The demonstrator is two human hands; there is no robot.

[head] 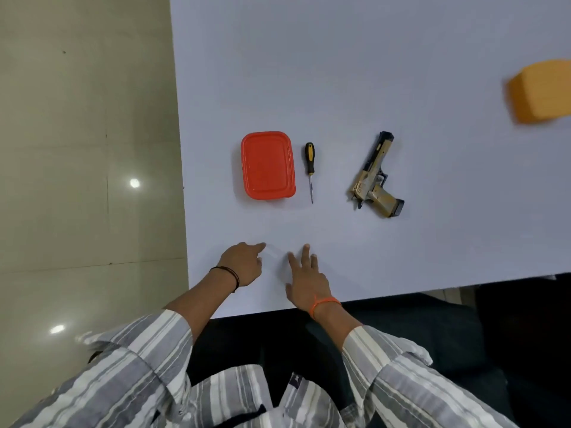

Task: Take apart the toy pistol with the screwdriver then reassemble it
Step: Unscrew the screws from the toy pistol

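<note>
Nothing is taken up yet — by the look of it the task stands at its very start. The toy pistol (pixel 375 177) lies flat on the worktop (pixel 370 72), right of the screwdriver (pixel 310 170), whose other side faces a red lidded box (pixel 267 165). Nearer the person than the screwdriver, the left hand (pixel 244 264) and right hand (pixel 304 281) rest with loose fingers, holding nothing. Next — probably reach for the pistol and find its screws.

A pale lavender tabletop (pixel 370 72) fills most of the view. Left of the tabletop lies a glossy beige tiled floor (pixel 77 149), on which two bright spots of light (pixel 134 183) glare. Below the tabletop's near edge everything is dark.
</note>
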